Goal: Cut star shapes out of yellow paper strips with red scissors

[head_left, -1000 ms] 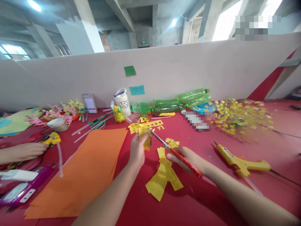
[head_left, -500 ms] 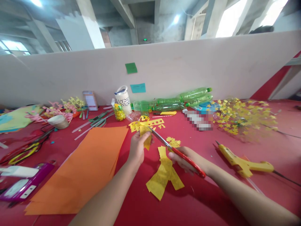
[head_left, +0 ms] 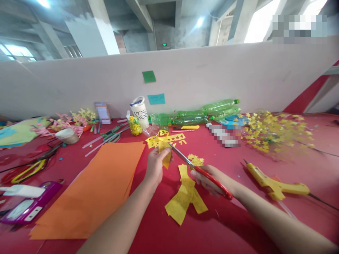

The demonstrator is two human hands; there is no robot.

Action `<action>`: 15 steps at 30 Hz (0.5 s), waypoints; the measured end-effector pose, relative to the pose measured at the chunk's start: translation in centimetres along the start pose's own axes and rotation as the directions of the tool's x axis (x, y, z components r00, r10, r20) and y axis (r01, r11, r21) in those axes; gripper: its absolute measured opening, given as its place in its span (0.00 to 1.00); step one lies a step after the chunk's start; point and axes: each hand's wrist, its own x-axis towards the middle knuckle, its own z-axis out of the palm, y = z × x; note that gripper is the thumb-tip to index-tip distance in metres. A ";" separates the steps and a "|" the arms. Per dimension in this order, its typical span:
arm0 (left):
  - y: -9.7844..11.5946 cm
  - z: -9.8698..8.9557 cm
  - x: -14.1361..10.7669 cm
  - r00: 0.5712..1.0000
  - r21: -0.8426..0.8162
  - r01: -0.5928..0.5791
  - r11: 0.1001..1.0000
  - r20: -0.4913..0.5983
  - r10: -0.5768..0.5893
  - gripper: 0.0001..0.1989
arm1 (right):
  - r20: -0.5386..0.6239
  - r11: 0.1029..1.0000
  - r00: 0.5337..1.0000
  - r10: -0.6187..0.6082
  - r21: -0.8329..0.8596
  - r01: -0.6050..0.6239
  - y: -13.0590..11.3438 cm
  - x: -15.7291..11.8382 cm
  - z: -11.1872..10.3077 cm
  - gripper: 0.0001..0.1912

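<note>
My left hand [head_left: 156, 163] pinches a small strip of yellow paper [head_left: 165, 160] between thumb and fingers. In my right hand [head_left: 209, 178] is a pair of scissors [head_left: 212, 180] with red handles, its blades reaching to the upper edge of the strip. Just behind, yellow scraps with star-shaped holes [head_left: 177, 138] lie on the table. A small pile of cut yellow stars [head_left: 196, 159] sits beyond my right hand. Nearer to me, several yellow paper pieces [head_left: 185, 197] overlap on the red tabletop.
Orange sheets [head_left: 90, 190] lie at left, near a purple power strip [head_left: 34, 204]. A yellow glue gun [head_left: 275, 181] rests at right, below star-covered sprigs [head_left: 275, 132]. Green plastic bottles [head_left: 190, 118] and a white cup [head_left: 139, 113] line the back by the partition [head_left: 198, 77].
The camera view has shifted very slightly. Both hands, the yellow strip and the scissors keep nearly the same positions.
</note>
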 end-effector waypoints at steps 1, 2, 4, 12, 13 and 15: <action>0.0 0.0 0.0 1.000 0.003 0.002 1.000 0.004 -0.002 0.09 | 0.003 1.000 1.000 0.003 0.008 -0.003 -0.1 0.0 0.0 0.21; 0.0 0.0 0.1 1.000 0.007 0.004 1.000 0.007 -0.004 0.09 | 0.004 1.000 1.000 0.004 0.016 -0.004 -0.1 0.0 -0.1 0.21; 0.1 -0.1 0.2 1.000 0.014 0.010 1.000 0.014 -0.011 0.10 | 0.008 1.000 1.000 0.004 0.029 -0.004 -0.2 -0.1 -0.2 0.21; 0.1 -0.5 0.5 0.999 0.026 0.032 0.999 0.024 -0.033 0.10 | -0.008 0.999 1.000 0.025 0.030 -0.025 -0.6 -0.2 -0.2 0.20; 0.1 -0.5 0.5 0.999 0.026 0.033 0.999 0.030 -0.034 0.10 | -0.006 0.999 1.000 0.024 0.028 -0.024 -0.6 -0.2 -0.2 0.20; 0.1 -0.5 0.5 0.999 0.027 0.036 0.999 0.034 -0.037 0.10 | 0.000 0.999 1.000 0.027 0.036 -0.027 -0.6 -0.2 -0.1 0.20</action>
